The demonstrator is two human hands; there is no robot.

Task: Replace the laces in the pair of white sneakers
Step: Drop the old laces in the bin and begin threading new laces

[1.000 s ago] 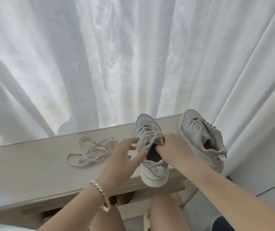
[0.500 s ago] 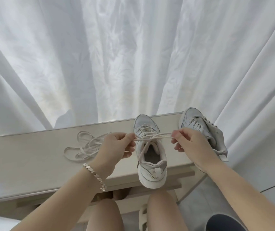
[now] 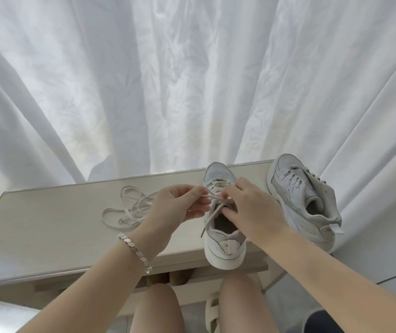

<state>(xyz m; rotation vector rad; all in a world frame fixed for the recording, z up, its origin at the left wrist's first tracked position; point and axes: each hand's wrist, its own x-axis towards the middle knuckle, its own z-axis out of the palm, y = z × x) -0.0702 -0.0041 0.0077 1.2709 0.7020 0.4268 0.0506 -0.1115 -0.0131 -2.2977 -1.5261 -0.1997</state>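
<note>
Overhanging the near edge of the pale table (image 3: pixel 48 224), directly under both hands, the laced sneaker (image 3: pixel 223 246) has its heel in the air, so a hard tug could tip it onto the person's knees. The second sneaker (image 3: pixel 300 200) leans just right of the right hand (image 3: pixel 252 207), close enough to get knocked off. The left hand (image 3: pixel 175 207) pinches the lace (image 3: pixel 212 195) taut. The right hand appears to pinch it at the eyelets, thumb by the tongue. Pulling before the crossings loosen could jam it. Spare laces (image 3: pixel 129 207) lie tangled beyond the left hand.
</note>
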